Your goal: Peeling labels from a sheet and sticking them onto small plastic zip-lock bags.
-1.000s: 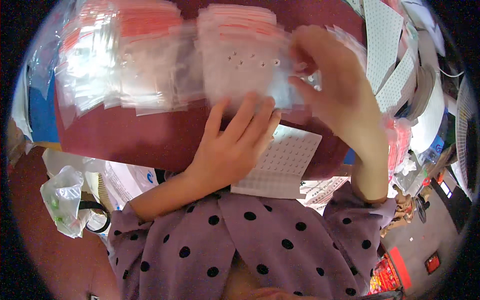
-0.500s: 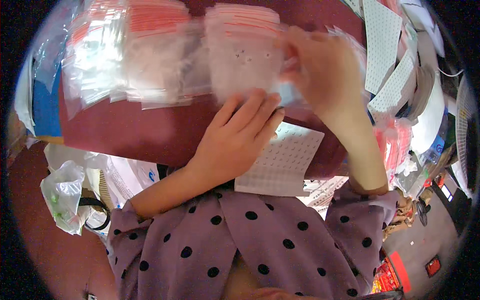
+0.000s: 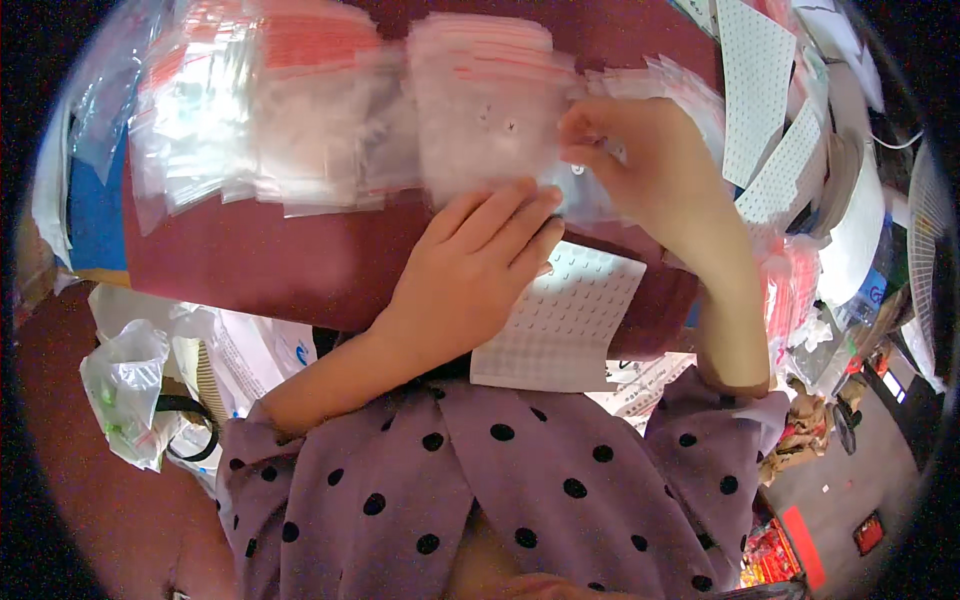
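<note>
My left hand point(image 3: 465, 255) lies flat, fingers stretched out. Its fingertips rest on the lower edge of a stack of clear zip bags point(image 3: 485, 150) with red strips, and it covers the upper left of a white card point(image 3: 565, 310) with rows of small raised marks. My right hand point(image 3: 645, 160) is just right of that stack, thumb and forefinger curled together in a pinch. Whatever is between them is too small to name. A tiny shiny round piece point(image 3: 578, 169) shows beneath the thumb. Small dark specks point(image 3: 511, 126) show on the top bag.
More bag stacks point(image 3: 310, 130) spread over the dark red table point(image 3: 240, 260) to the left. White dotted sheets point(image 3: 755, 90) and a bundle of red-striped bags point(image 3: 790, 285) are at the right. Crumpled clear plastic point(image 3: 130, 380) lies at the lower left.
My right hand has come slightly down, its fingers now drawn into a pinch beside the stack. The dark specks on the top bag look different. My left hand stays put.
</note>
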### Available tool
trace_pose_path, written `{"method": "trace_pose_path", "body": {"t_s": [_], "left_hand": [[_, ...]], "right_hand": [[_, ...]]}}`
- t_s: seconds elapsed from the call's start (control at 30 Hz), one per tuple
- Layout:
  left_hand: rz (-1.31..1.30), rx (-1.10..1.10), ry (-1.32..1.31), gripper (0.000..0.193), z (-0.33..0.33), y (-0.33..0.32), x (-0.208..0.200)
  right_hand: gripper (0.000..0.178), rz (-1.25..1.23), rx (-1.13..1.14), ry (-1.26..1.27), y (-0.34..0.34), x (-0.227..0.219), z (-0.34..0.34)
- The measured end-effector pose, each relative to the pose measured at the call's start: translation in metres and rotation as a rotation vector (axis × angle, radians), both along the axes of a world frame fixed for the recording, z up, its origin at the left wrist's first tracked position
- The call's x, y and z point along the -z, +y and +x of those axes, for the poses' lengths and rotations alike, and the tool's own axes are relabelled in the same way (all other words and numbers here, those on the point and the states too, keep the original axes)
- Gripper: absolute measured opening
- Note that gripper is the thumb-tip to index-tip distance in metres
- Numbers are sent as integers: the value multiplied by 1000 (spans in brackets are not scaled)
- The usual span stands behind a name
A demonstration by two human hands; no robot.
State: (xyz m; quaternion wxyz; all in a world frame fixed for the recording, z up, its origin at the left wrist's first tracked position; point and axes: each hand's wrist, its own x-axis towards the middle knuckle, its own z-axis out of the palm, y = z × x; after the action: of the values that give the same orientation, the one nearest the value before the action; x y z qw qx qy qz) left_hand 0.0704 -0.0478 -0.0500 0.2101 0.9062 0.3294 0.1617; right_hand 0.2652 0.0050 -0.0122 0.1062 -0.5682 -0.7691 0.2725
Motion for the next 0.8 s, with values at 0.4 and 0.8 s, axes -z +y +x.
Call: {"method": "trace_pose_path", "body": {"t_s": [0.4, 0.8], "left_hand": [[121, 0, 90, 36, -1, -5, 0], [-6, -44, -64, 29, -3, 5, -5]], "right_hand": [[29, 371, 19, -396, -1, -6, 3], [21, 272, 25, -241, -1, 7, 1]]}}
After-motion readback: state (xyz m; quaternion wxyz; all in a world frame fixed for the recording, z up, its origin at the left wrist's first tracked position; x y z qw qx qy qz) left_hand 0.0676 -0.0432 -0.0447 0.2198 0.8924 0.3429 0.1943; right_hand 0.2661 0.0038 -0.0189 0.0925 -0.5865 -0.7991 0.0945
